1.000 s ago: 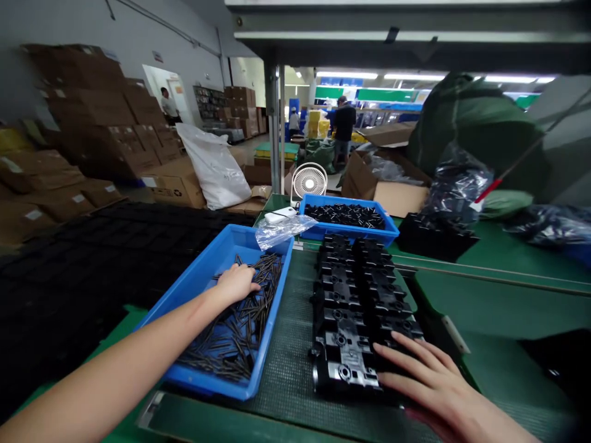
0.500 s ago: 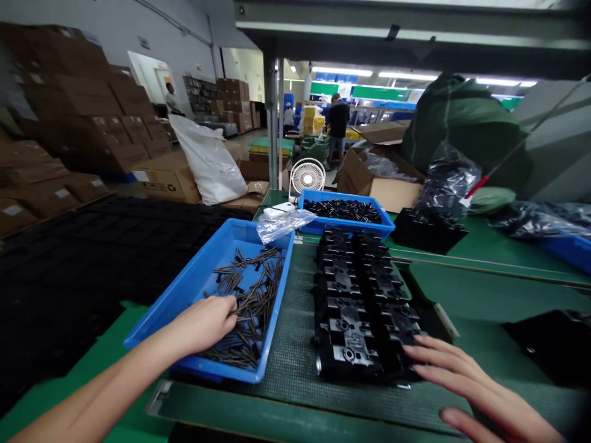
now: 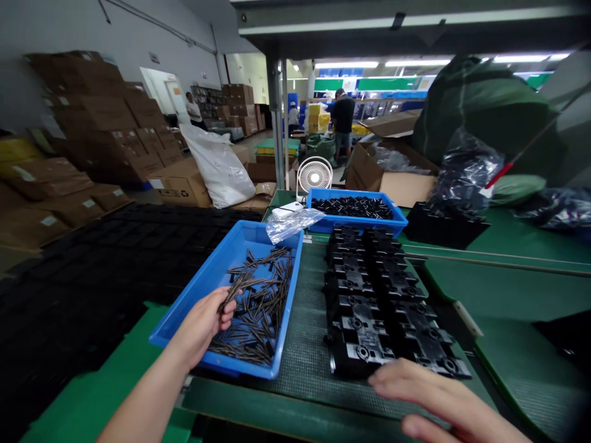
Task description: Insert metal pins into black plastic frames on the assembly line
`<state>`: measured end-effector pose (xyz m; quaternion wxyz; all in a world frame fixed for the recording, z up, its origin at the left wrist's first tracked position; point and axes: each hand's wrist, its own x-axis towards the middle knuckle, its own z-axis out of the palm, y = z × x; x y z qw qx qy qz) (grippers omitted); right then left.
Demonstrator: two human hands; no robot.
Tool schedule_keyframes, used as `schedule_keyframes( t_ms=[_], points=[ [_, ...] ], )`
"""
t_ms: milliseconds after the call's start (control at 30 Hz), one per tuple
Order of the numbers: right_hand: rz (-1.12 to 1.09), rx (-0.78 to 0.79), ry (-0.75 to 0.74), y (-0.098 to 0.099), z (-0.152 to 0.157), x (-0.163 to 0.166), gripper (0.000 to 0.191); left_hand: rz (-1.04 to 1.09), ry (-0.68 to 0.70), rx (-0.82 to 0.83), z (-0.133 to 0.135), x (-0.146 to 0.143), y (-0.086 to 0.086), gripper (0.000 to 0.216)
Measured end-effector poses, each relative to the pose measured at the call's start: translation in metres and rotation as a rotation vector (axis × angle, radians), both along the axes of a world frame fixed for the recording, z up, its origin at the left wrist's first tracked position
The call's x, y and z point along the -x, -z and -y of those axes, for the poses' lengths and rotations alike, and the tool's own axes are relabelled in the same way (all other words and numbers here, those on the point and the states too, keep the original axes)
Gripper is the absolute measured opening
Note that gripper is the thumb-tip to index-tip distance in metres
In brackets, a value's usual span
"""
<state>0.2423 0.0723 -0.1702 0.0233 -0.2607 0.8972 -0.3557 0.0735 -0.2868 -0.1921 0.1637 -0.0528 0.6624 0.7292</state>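
Observation:
My left hand (image 3: 215,317) is closed around a bunch of thin dark metal pins (image 3: 239,288), just above the blue tray (image 3: 194,280). More of these pins (image 3: 265,317) lie loose in the tray, with small black pieces among them. My right hand (image 3: 425,391) hangs with fingers stretched and apart, holding nothing, at the near end of two rows of black plastic housings (image 3: 362,329). Its fingertips are close to the nearest housing; whether they touch it I cannot tell. The housings sit on a green ribbed mat (image 3: 302,332), right of the tray.
Behind the housings stands a second blue tray (image 3: 399,226) full of small black parts. A clear plastic bag (image 3: 293,224) lies over the near tray's far corner. Further back are a white fan (image 3: 314,176), an open carton (image 3: 406,189) and people. A metal beam (image 3: 406,31) crosses overhead.
My left hand has lifted from the heap with a bunch of pins. My right hand has moved left, from beside the right row to the near end of the housings. The view has shifted slightly.

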Motion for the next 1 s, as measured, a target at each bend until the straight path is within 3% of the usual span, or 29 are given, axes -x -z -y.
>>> schedule_keyframes(
  t_ms=[100, 300, 467, 600, 700, 833, 1000],
  points=[
    [0.099, 0.009, -0.011, -0.006, 0.031, 0.022, 0.046, -0.005, -0.054, -0.07, -0.003, -0.004, -0.002, 0.023],
    [0.177, 0.468, 0.114, 0.01, 0.112, 0.093, 0.063, -0.048, -0.105, -0.181, -0.012, -0.025, -0.014, 0.019],
    [0.173, 0.641, 0.164, 0.021, 0.145, 0.132, 0.058, -0.037, -0.076, -0.264, -0.022, -0.045, -0.018, 0.02],
    [0.104, 0.527, 0.209, 0.017, 0.143, 0.134, 0.037, -0.017, -0.029, -0.315, -0.022, -0.048, -0.014, 0.019],
    [0.052, 0.392, 0.22, 0.01, 0.137, 0.131, 0.026, -0.006, 0.041, -0.259, -0.018, -0.044, -0.012, 0.02],
    [-0.024, 0.23, 0.243, -0.005, 0.129, 0.131, 0.02, -0.007, 0.261, -0.07, -0.013, -0.036, -0.012, 0.034],
    [-0.139, 0.08, 0.114, -0.025, 0.128, 0.138, 0.023, -0.089, 0.454, 0.221, -0.014, -0.017, -0.018, 0.047]
  ],
)
